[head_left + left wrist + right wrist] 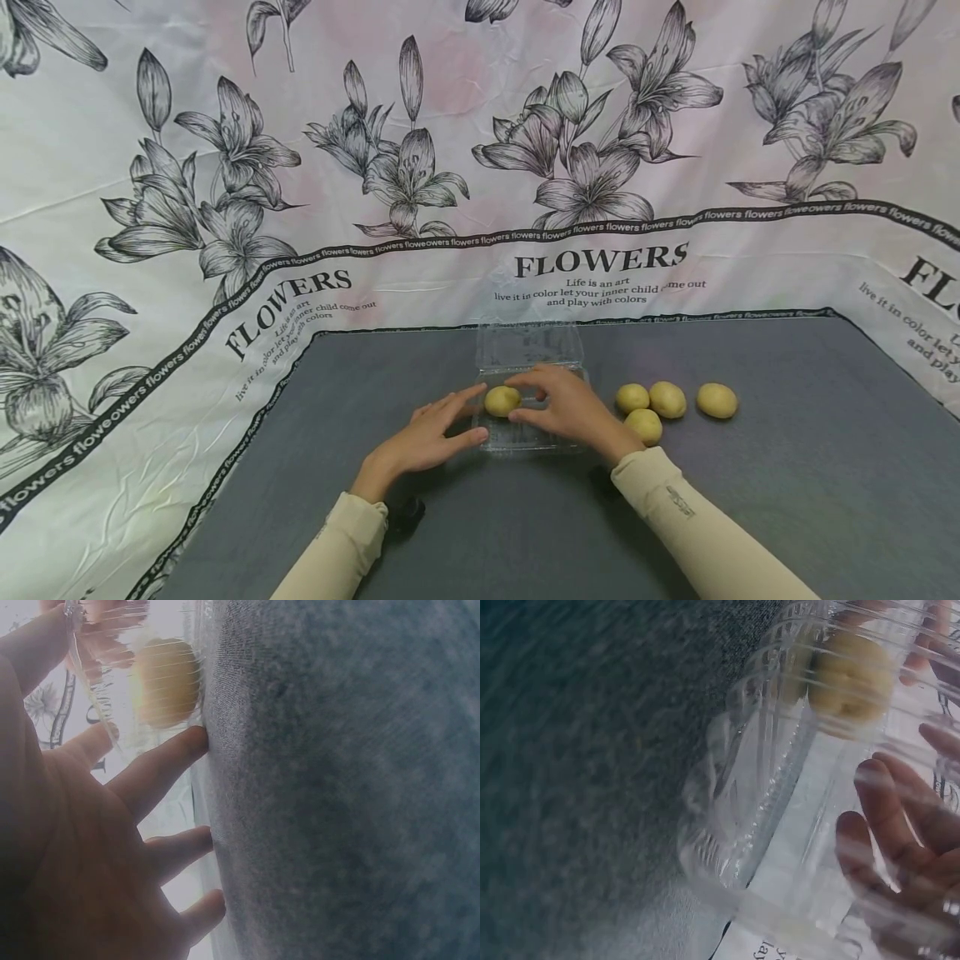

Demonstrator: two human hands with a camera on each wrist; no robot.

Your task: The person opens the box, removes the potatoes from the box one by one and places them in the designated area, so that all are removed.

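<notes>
A yellow potato (502,401) lies at the left side inside a clear plastic container (528,438), whose lid (528,343) stands raised at the back. My left hand (431,435) is at the container's left side with fingers spread. In the left wrist view, the potato (166,684) shows through the ridged wall, close to those fingertips. Over the container's inside is my right hand (567,407), thumb and fingers apart and just right of the potato. The right wrist view has its loosely bent fingers (885,810) behind the clear wall, apart from the potato (851,679).
To the right of the container, three potatoes (667,400) sit in a cluster beside my right forearm, and a single potato (717,401) lies farther right. The grey tabletop (810,467) runs back to a flower-printed cloth (420,287).
</notes>
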